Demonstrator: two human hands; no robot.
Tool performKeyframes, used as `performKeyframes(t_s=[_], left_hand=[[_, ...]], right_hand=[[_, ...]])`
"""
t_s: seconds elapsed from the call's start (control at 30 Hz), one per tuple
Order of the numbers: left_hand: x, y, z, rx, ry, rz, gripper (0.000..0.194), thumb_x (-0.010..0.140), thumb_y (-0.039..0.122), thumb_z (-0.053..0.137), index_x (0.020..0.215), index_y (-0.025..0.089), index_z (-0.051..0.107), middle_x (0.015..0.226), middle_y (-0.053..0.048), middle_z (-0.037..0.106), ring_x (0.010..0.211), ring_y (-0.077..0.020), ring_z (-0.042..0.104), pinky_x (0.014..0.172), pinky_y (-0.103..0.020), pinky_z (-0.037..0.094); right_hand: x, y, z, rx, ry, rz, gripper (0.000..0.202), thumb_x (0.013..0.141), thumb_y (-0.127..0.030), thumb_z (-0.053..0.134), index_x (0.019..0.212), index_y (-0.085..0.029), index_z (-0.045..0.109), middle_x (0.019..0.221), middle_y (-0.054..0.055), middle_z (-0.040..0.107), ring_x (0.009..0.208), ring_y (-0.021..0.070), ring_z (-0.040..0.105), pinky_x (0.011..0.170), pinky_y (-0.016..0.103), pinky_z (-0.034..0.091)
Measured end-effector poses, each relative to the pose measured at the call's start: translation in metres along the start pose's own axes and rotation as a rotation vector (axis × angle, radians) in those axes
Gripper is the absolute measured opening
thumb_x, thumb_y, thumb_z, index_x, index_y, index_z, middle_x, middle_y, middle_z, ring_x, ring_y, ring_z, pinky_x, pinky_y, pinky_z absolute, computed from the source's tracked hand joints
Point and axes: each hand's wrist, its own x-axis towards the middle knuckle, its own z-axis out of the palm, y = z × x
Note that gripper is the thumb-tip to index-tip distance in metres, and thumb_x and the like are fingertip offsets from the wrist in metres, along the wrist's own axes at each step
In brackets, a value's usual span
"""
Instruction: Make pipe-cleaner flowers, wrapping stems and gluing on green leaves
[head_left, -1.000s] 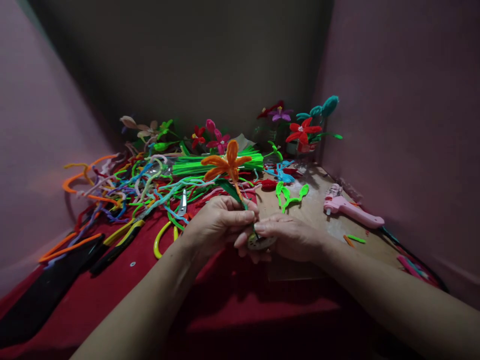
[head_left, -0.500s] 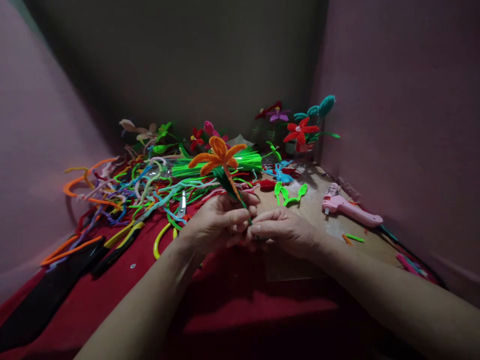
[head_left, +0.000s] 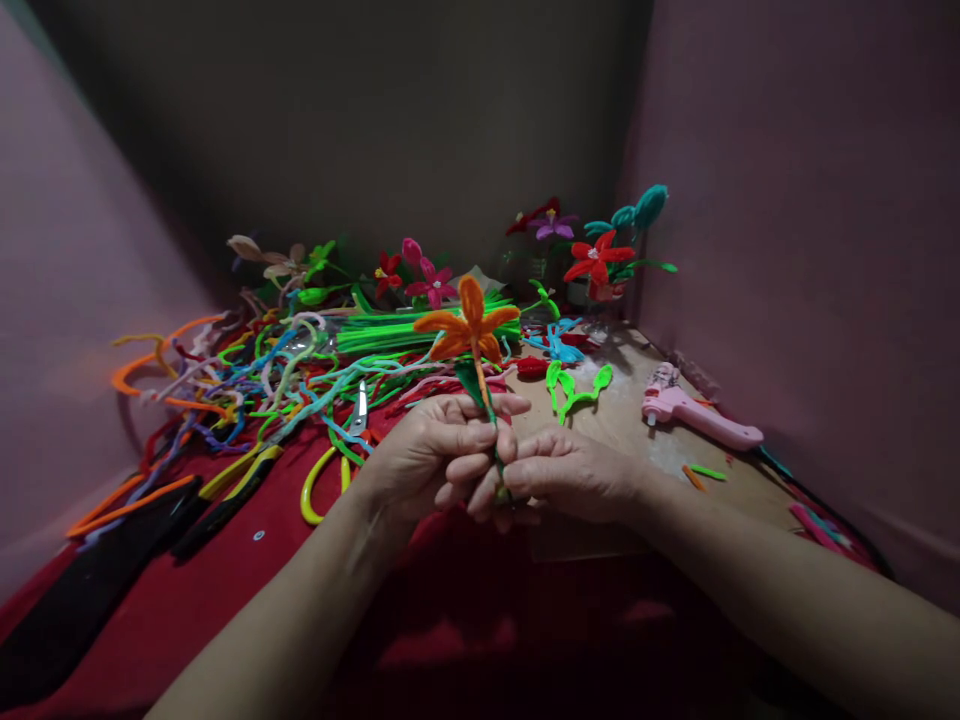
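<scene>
An orange pipe-cleaner flower (head_left: 471, 318) stands upright between my hands, its orange stem turning dark green lower down. A dark green leaf (head_left: 469, 382) sits on the left of the stem. My left hand (head_left: 442, 445) pinches the stem between thumb and fingers just below the leaf. Lower on the same stem, my right hand (head_left: 559, 465) grips the green part with thumb and fingertips. The stem's bottom end is mostly hidden by the fingers. Beyond my right hand lies a bright green leafy sprig (head_left: 577, 390).
Loose coloured pipe cleaners (head_left: 247, 385) pile up on the left, near yellow-handled scissors (head_left: 319, 485) and black-and-yellow pliers (head_left: 229, 500). A bundle of green pipe cleaners (head_left: 375, 333) lies behind. At right, a pink glue gun (head_left: 701, 415) rests on the board (head_left: 622, 410). Finished flowers (head_left: 598, 258) stand at the back.
The orange flower has shifted right and turned more upright, with its petals facing me more. Both hands keep hold of the stem, and the left fingers have spread a little lower.
</scene>
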Motion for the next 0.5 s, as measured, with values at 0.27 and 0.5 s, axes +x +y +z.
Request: performKeyframes(t_s=[0.27,0.5], left_hand=[[-0.0002,-0.0044,0.0012,0.066,0.167,0.051,0.028,0.063,0.020,0.075,0.087,0.016,0.060,0.059,0.005,0.055,0.040,-0.0035,0.044,0.038,-0.014,0.038],[-0.0015,-0.0040,0.0032,0.179,0.251,0.085,0.012,0.064,0.015,0.072,0.072,0.012,0.064,0.039,0.005,0.048,0.033,-0.0043,0.042,0.040,-0.016,0.040]], right_hand=[[0.0029,0.0000,0.0001,-0.092,0.285,-0.040,0.019,0.078,-0.023,0.058,0.070,-0.011,0.070,0.063,0.002,0.060,0.056,0.0079,0.046,0.055,0.021,0.035],[0.0022,-0.0024,0.0037,-0.076,0.162,-0.066,0.025,0.083,-0.031,0.057,0.097,-0.015,0.070,0.082,0.003,0.064,0.074,0.0105,0.053,0.072,0.024,0.040]])
